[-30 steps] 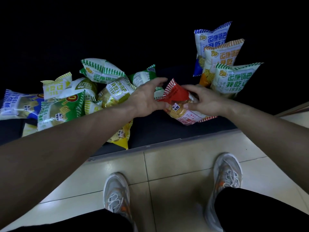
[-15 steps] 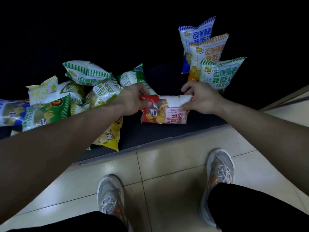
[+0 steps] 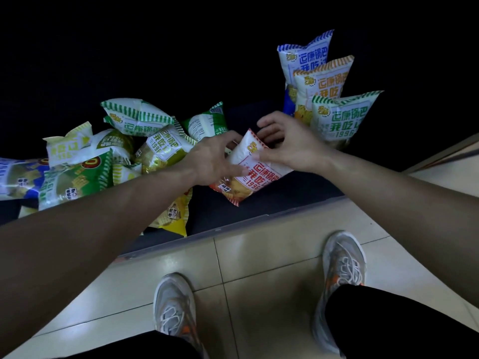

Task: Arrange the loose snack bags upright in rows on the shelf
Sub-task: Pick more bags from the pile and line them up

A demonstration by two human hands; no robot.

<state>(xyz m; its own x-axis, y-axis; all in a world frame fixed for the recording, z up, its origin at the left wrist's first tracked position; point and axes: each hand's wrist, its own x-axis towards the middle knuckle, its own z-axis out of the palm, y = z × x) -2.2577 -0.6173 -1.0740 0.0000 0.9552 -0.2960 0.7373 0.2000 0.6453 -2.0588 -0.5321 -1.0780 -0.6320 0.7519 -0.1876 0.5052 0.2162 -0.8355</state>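
Dark shelf [image 3: 285,200] across mid-frame, bearing a loose pile [image 3: 124,151] of bags at left and a row [image 3: 339,117] of three upright bags at upper right. The red bag [image 3: 248,177], at centre, is tilted near the shelf's front edge, with the left hand [image 3: 210,161] gripping its left side and the right hand [image 3: 290,146] pinching its upper right edge. Advised: turn it fully upright, seat its bottom seam flat beside the row, and release only once it balances.

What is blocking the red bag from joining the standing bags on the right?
Nothing visible. The left hand and right hand hold the red bag; only the right hand and a strip of shelf lie between it and the front green bag.
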